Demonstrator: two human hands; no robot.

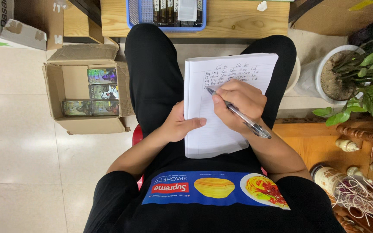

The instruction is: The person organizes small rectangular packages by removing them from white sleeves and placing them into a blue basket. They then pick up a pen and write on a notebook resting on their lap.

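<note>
A white lined notebook [221, 129] rests on my lap, with a few handwritten lines at its top. My right hand [240, 103] grips a clear pen [242, 118] whose tip touches the page just under the written lines. My left hand [180, 125] holds the notebook's left edge, thumb lying across the paper. I sit in black clothes on a red seat [137, 136].
An open cardboard box [65, 88] with several shiny packets stands on the tiled floor at left. A blue basket [134, 17] sits on a wooden table ahead. A potted plant [359, 73] and a wooden stand with bottles [329, 177] are at right.
</note>
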